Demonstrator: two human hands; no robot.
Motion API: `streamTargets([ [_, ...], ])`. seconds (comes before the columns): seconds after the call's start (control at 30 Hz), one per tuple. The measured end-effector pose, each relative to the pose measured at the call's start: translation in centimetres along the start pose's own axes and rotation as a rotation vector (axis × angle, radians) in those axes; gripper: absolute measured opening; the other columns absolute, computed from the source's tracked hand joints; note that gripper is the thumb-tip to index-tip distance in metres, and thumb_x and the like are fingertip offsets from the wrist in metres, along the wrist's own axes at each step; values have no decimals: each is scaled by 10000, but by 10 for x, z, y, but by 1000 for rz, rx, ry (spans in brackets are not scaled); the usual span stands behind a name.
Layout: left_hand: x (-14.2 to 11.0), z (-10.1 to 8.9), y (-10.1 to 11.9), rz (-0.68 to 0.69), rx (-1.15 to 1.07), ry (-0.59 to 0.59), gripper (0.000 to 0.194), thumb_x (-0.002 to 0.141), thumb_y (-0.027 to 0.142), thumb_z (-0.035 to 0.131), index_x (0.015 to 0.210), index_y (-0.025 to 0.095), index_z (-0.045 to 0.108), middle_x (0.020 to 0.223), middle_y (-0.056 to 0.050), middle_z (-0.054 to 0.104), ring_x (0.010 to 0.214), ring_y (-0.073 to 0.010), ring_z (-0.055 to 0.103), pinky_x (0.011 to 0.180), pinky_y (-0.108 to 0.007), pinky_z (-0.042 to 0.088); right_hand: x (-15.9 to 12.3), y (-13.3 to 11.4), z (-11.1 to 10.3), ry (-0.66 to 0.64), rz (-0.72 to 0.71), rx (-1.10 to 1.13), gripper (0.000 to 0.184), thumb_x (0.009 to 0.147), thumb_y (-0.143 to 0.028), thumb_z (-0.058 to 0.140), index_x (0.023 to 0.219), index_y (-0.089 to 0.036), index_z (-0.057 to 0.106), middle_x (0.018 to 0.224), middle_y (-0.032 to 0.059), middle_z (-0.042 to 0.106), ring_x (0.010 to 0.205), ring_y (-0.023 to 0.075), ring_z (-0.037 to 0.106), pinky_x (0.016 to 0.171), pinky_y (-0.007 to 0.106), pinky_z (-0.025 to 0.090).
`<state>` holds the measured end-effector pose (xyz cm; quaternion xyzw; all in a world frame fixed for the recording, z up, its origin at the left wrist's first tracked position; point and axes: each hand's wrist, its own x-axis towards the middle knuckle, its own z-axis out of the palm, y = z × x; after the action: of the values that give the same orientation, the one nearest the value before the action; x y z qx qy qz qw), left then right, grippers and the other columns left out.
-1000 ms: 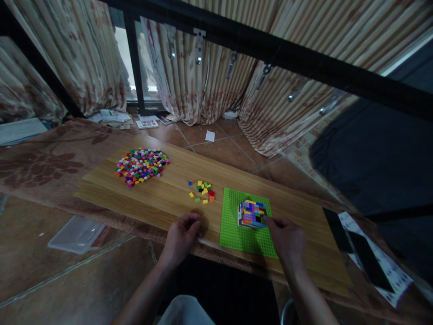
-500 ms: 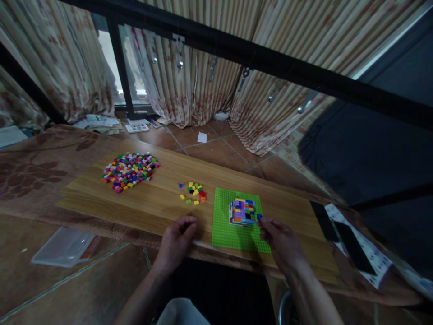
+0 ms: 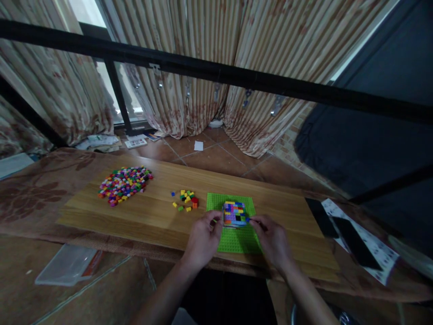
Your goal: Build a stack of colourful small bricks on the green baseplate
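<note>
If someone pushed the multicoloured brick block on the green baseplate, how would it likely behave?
The multicoloured brick block would probably feel stiff, since its bricks look closely joined. Its squat shape suggests little tendency to tip. If studs grip its hidden underside, the green baseplate might slide along with it.

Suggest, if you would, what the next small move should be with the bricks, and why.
Probably the right hand should bring its blue brick to the brick structure: the fingertips pinch that brick close beside the structure's right side, while the left hand is at the opposite side, seemingly well placed to steady it.
</note>
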<state>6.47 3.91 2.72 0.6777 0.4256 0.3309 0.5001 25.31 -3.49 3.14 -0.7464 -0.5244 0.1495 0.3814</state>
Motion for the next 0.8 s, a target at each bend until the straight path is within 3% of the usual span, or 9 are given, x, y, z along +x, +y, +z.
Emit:
streamTargets([
  [0.13,21,4,2,127,240,114,227,835,232,531,1034,199,636,1017,-69,657,952,-214,607,870,-352,462,15,4,3,-29,-126,-10,258,875,-380,491,870,-208,683,867,59,681,805,206,623,759,327,459],
  [0.3,47,14,10,217,324,59,265,828,244,556,1081,193,617,1125,-86,623,1088,-248,549,974,-408,415,25,7,8,-87,-175,26,219,860,-369,521,845,-235,694,816,34,686,755,191,623,725,311,467],
  [0.53,65,35,12,174,283,-96,336,752,235,636,1082,174,622,1116,-90,625,1088,-250,551,977,-399,418,27,8,7,-75,-50,123,195,821,-354,558,805,-213,692,794,26,698,698,178,617,707,298,465],
  [0.8,66,42,1,51,99,-107,323,715,219,660,1036,188,652,1009,-58,674,936,-201,620,881,-338,476,27,19,20,-13,67,353,199,749,-379,641,763,-191,704,735,27,693,665,169,607,655,287,470],
])
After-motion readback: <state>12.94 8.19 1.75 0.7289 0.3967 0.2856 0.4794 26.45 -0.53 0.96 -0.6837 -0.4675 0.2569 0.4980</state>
